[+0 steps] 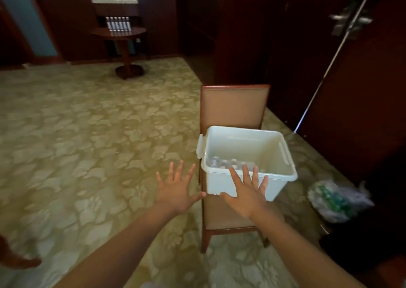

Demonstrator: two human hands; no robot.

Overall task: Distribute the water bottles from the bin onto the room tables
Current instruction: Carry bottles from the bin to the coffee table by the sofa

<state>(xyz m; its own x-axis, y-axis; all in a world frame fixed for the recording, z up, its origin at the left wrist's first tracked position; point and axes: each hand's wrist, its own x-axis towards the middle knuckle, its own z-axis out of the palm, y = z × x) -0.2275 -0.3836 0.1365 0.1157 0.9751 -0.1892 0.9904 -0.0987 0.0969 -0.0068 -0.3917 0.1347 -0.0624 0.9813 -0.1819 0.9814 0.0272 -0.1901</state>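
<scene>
A white plastic bin (272, 147) stands on the seat of a tan chair (232, 105). Several water bottles (224, 163) lie at the bin's bottom, partly hidden by its front wall. My left hand (175, 189) hovers just left of the bin with fingers spread, holding nothing. In front of the bin's near wall my right hand (248, 193) is spread flat, and I cannot tell whether it touches. Across the room, a round wooden table (136, 31) carries a row of several bottles (118, 23).
Patterned carpet (87, 134) fills the floor to the left. Dark wood panels and a door with a metal handle (342, 17) stand at the right. A plastic bag (338, 200) with green items lies on the floor right of the chair.
</scene>
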